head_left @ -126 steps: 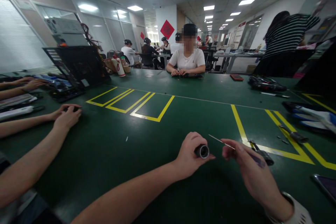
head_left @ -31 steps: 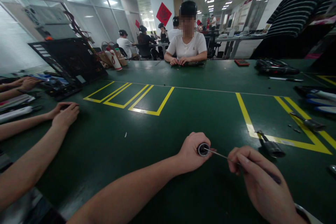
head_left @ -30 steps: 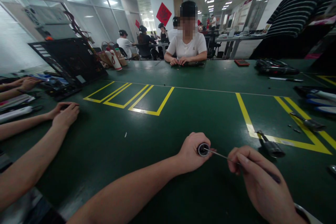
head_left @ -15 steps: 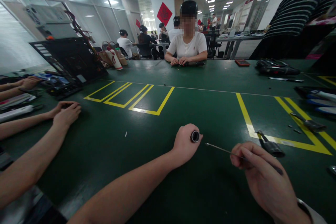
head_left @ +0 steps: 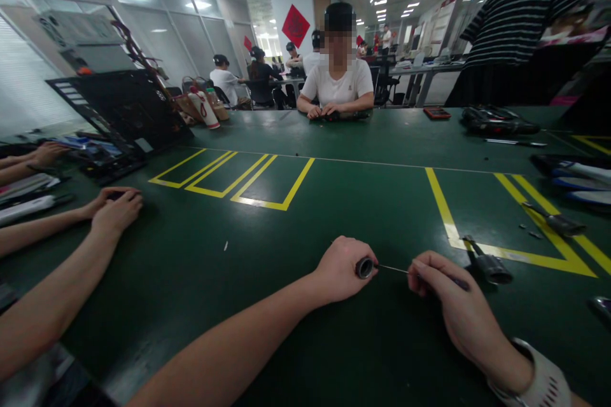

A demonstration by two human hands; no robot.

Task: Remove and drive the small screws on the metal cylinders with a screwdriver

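Observation:
My left hand (head_left: 342,268) is closed round a dark cylindrical part (head_left: 365,268), whose round open end faces me. From the right, my right hand (head_left: 443,296) pinches a thin screwdriver (head_left: 394,269) with a dark handle; its tip reaches the side of the cylindrical part at my left fingers. Whether the tip sits inside the part I cannot tell. Another dark metal part (head_left: 494,268) lies on the green table (head_left: 267,267) beyond my right hand, and a similar one (head_left: 566,224) lies further right, on the yellow tape.
Another person's hands (head_left: 117,206) are at the left, near a black frame (head_left: 124,102). Across the table sits a person in a white shirt (head_left: 338,84). Small dark bits (head_left: 534,234), blue-and-white items (head_left: 585,181) and a black bundle (head_left: 499,121) lie at the right.
The screwdriver tip has closed the gap to the cylindrical part. My right hand has moved left, and my left hand slightly right and down with the part turned. The whole view has shifted slightly.

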